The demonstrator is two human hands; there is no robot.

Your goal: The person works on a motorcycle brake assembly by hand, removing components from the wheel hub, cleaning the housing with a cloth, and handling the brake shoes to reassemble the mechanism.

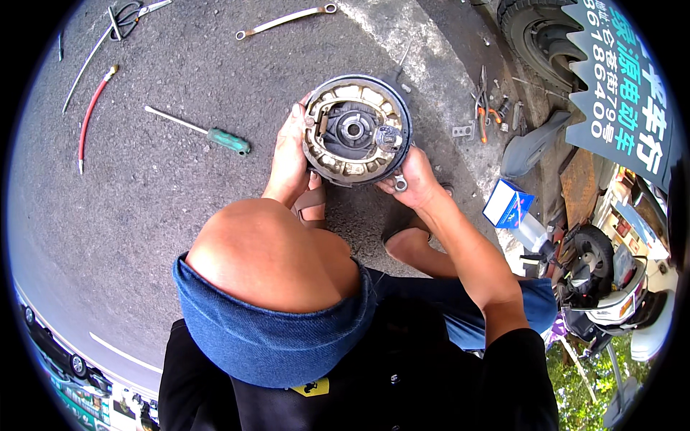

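Note:
A round drum brake plate (327, 164) with curved brake shoes (371, 95) is held up in front of me, its inner side facing up. A hub hole (353, 129) sits at its centre, and a dark metal piece (389, 138) lies toward its right side. My left hand (290, 152) grips the left rim, the thumb lying along the edge. On the lower right rim my right hand (417, 177) is closed. Beside its fingers a metal ring end (400, 184) shows; whether it belongs to the plate or is a separate tool I cannot tell.
On the asphalt lie a green-handled screwdriver (228, 141), a red hose (88, 118), scissors (126, 20) and a double-ended ring spanner (286, 21). Orange-handled pliers (482, 115) and small metal parts are at the right, near a blue-and-white box (508, 203) and a tyre (539, 39).

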